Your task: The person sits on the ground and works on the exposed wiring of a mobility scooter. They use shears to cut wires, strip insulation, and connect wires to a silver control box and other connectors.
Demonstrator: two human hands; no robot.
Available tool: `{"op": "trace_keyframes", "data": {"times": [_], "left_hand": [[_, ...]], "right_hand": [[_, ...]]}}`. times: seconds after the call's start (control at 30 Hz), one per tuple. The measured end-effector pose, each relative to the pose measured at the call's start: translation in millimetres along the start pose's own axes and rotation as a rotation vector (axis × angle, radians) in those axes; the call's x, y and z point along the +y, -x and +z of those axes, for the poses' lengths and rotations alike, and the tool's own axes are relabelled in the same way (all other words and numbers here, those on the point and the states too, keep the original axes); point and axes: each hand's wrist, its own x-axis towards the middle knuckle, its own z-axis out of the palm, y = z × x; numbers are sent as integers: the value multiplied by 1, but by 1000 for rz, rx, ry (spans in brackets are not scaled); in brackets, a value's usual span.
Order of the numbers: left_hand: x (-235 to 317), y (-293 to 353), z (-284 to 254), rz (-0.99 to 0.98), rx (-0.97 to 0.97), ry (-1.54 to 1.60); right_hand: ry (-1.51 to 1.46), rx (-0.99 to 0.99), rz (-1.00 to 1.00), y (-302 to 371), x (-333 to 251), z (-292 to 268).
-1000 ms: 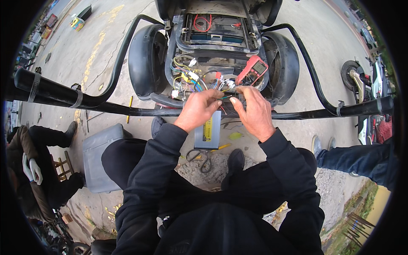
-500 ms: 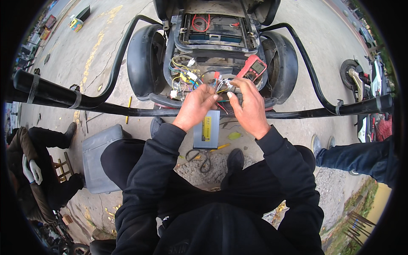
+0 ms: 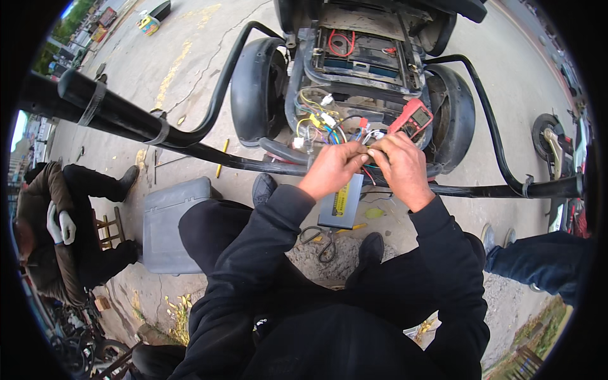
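Note:
My left hand (image 3: 334, 168) and my right hand (image 3: 403, 170) meet fingertip to fingertip behind the vehicle's rear bar. Both pinch thin wires (image 3: 368, 151); the exact ends are hidden by my fingers. Around them spreads a loose bundle of coloured wires (image 3: 320, 121) with white plugs, and a small red connector (image 3: 363, 123) stands just beyond. A red multimeter (image 3: 411, 120) leans on the frame past my right hand. Below my hands is a silver box (image 3: 341, 214) with a yellow label, partly covered by my left hand.
The black tubular bar (image 3: 259, 163) crosses in front of me, before the black wheel guards (image 3: 254, 92). Scissors (image 3: 326, 244) lie on the ground near a grey case (image 3: 174, 221). A seated person (image 3: 54, 221) is at left; another person's leg (image 3: 538, 259) is at right.
My view has shifted, so the scene sits farther right. My hands, apart before with the fingers of the right one more open, have come together on the wires.

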Motion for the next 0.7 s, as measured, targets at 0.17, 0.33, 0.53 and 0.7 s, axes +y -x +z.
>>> {"op": "trace_keyframes", "data": {"times": [0.17,0.33,0.53,0.7], "left_hand": [[4,2,-2,145,81,-153],[-4,1,0,139,169,-39],[-19,-1,0,357,316,-165],[-25,0,-2,317,270,-73]], "right_hand": [[103,17,-146,-9,-13,0],[287,-34,-229,-14,-20,5],[378,-25,-316,-18,-25,11],[414,14,-375,-20,-34,11]]}}
